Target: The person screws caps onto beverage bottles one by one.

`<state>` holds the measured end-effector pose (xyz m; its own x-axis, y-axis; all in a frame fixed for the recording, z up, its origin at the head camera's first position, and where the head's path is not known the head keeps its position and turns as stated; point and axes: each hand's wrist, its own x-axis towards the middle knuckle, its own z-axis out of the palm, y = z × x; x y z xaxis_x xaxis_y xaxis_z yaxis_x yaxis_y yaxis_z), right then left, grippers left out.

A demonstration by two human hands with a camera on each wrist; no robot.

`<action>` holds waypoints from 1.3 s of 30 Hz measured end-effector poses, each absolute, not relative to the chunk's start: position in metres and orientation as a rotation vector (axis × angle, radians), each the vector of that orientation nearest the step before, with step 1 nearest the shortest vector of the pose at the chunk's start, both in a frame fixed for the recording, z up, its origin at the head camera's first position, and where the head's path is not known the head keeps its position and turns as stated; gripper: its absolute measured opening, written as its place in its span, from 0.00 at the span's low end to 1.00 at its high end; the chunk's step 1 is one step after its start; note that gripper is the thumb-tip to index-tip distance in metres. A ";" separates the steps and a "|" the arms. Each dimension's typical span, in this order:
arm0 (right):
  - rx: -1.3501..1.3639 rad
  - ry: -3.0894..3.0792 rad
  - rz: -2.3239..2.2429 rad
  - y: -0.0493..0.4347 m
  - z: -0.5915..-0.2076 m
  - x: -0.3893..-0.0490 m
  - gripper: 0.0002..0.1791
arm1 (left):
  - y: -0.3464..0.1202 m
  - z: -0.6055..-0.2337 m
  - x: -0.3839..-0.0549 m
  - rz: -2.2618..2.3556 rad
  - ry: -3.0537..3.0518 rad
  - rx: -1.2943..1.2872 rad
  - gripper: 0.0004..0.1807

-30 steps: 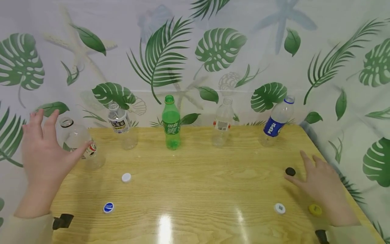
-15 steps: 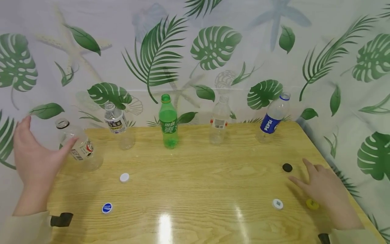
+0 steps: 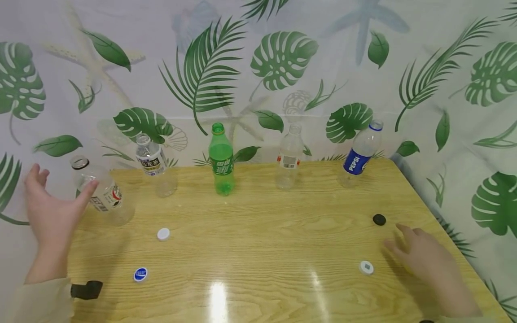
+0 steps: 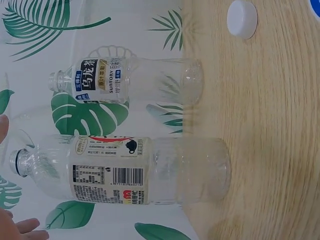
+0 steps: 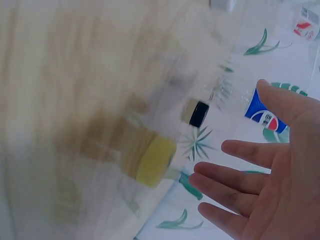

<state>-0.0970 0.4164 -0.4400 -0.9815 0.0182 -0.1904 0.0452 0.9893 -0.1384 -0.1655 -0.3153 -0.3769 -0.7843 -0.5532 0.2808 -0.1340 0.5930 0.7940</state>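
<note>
My left hand [image 3: 54, 215] is spread with thumb and fingers apart, holding nothing. It is nearest a large clear bottle [image 3: 107, 199] with a cream label, whose uncapped neck lies between thumb and fingers in the head view. My right hand [image 3: 424, 260] hovers over the table's right side with loosely bent fingers and an empty palm. Beneath it is a yellow cap [image 5: 156, 162], mostly hidden by the hand from the head camera. A black cap [image 3: 379, 220] lies just beyond its fingertips, and a white cap with a printed square [image 3: 366, 268] is to its left.
Along the back stand an uncapped oolong tea bottle [image 3: 153, 166], a green bottle [image 3: 222, 166], a clear bottle with red marks [image 3: 288, 163] and a Pepsi bottle [image 3: 359, 157]. A plain white cap [image 3: 163, 234] and a blue cap [image 3: 140, 274] lie left on the wooden table [image 3: 262, 233].
My right hand has drawn back from the black cap, toward the yellow one. My left hand has shifted slightly lower, its thumb staying in front of the large bottle. The camera view has shifted slightly.
</note>
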 end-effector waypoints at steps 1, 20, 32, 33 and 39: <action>0.040 2.946 -0.220 0.414 -0.441 -0.096 0.50 | -0.316 -0.379 -0.167 -1.119 -2.314 0.565 0.57; -0.045 2.884 -0.309 0.361 -0.442 -0.087 0.43 | -0.320 -0.411 -0.177 -1.274 -2.409 0.634 0.55; -0.101 2.834 -0.297 0.345 -0.449 -0.080 0.35 | -0.317 -0.418 -0.180 -1.319 -2.445 0.644 0.54; -0.107 2.834 -0.287 0.345 -0.449 -0.080 0.34 | -0.317 -0.418 -0.180 -1.327 -2.445 0.642 0.54; -0.122 2.841 -0.258 0.344 -0.448 -0.081 0.23 | -0.317 -0.420 -0.185 -1.327 -2.465 0.656 0.54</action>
<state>-0.0806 0.3441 -0.4479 -0.9556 -0.1089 -0.2738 -0.0576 0.9804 -0.1886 -0.1848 -0.3172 -0.4199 -0.8626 -0.5055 0.0185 -0.2630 0.4794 0.8372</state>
